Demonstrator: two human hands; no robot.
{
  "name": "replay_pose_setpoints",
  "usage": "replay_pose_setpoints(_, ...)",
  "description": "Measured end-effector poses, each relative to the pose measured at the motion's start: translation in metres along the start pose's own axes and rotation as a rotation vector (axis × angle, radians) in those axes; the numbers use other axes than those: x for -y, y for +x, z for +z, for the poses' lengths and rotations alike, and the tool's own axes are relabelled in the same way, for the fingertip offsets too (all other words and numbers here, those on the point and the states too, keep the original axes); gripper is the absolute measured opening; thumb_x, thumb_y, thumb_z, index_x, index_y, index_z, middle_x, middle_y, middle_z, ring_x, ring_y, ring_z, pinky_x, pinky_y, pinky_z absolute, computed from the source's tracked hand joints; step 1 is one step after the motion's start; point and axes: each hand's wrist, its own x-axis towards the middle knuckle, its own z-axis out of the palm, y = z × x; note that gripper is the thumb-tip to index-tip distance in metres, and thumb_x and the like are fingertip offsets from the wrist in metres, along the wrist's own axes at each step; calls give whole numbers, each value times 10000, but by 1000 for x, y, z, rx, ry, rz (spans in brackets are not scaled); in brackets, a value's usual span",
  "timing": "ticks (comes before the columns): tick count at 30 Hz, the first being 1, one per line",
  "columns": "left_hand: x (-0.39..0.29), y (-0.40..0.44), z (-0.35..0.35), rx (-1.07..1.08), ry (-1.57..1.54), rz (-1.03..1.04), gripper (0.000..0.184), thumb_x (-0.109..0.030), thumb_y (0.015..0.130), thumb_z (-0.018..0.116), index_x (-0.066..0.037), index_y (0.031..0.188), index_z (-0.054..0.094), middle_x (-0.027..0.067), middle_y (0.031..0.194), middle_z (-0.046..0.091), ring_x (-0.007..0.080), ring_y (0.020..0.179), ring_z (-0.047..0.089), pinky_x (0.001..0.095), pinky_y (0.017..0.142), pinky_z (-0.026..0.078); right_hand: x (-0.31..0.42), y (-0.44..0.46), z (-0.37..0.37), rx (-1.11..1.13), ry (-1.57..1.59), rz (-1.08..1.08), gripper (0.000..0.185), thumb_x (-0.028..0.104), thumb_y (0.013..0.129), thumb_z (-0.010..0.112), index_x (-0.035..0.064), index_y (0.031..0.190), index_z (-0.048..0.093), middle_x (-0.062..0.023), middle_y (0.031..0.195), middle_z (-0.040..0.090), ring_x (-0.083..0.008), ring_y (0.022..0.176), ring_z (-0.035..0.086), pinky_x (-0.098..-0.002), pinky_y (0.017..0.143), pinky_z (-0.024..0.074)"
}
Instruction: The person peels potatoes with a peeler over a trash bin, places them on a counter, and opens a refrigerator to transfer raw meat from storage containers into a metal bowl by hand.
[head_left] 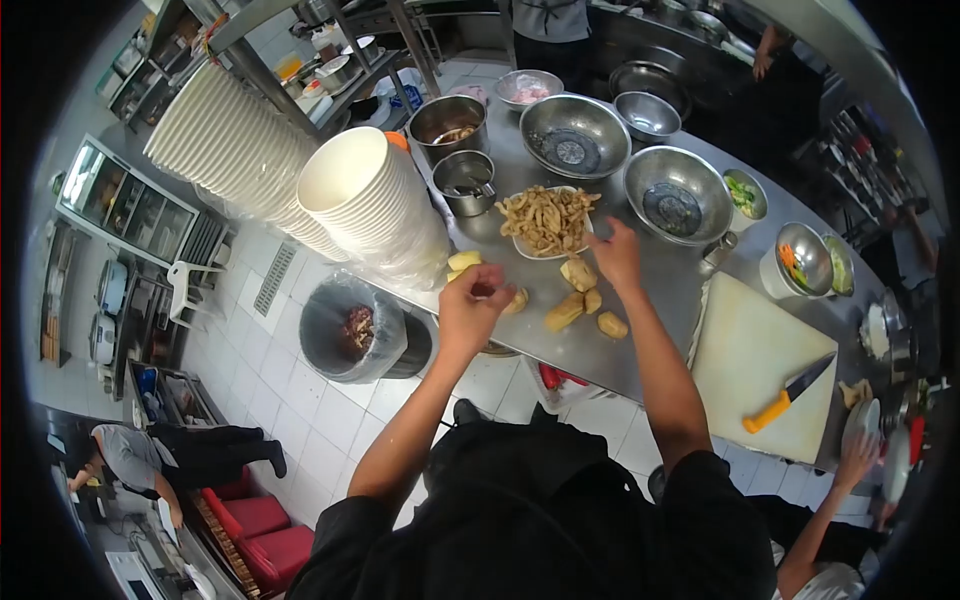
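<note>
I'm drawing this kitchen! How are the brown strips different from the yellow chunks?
The brown strips are thin; the yellow chunks are thick. The strips are heaped on a white plate, while the chunks lie loose on the metal table. Both come in several pieces.

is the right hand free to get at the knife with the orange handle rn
Probably yes: the knife lies uncovered on the cutting board, and only bare counter seems to separate the board from the right hand.

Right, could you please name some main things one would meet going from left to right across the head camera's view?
White stool → lined bin → left hand → right hand → cutting board.
</note>
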Motion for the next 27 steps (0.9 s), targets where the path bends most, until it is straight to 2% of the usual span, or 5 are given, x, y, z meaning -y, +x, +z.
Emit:
replay_pose_setpoints(6, 5, -36, -25, -13, -162, -134, 260, -75, 809, 735, 18, 1044, 675, 66, 887, 692, 110, 769, 630, 259, 702, 505, -25, 21, 13, 527, 613, 712, 165, 169, 837, 622, 5, 844, 635, -60, 686, 599, -141, 555, 548, -283, 477, 431)
replay_pose_setpoints(11, 11, -68, -51, -45, -142, -174, 176, 18, 847, 655, 24, 1023, 657, 50, 908, 679, 113, 845, 644, 251, 784, 520, -79, 32, 52, 600, 517, 408, 285, 258, 901, 559, 4, 785, 613, -72, 646, 555, -154, 563, 511, -323, 502, 405)
replay_pose_setpoints(23, 32, -140, -127, -322, -124, -228, 230, -159, 808, 730, -6, 970, 671, 83, 804, 675, 155, 736, 631, 295, 693, 505, -72, 47, -11, 570, 691, 602, 72, 120, 879, 579, 87, 818, 598, 16, 704, 515, -81, 586, 457, -248, 500, 336)
replay_pose_setpoints(25, 41, -153, -141, -373, -111, -233, 231, -161, 811, 728, -3, 970, 669, 82, 802, 673, 159, 733, 632, 293, 690, 504, -117, 65, -7, 574, 673, 595, 94, 181, 902, 597, 104, 849, 605, 30, 720, 559, -59, 584, 493, -233, 491, 354)
replay_pose_setpoints(27, 40, -170, -163, -381, -128, -270, 242, -163, 815, 724, 4, 981, 666, 85, 805, 672, 162, 751, 636, 292, 694, 503, -71, 39, -55, 614, 609, 524, 515, 91, 869, 571, 4, 1360, 444, -165, 1092, 609, -196, 851, 570, -339, 749, 502)
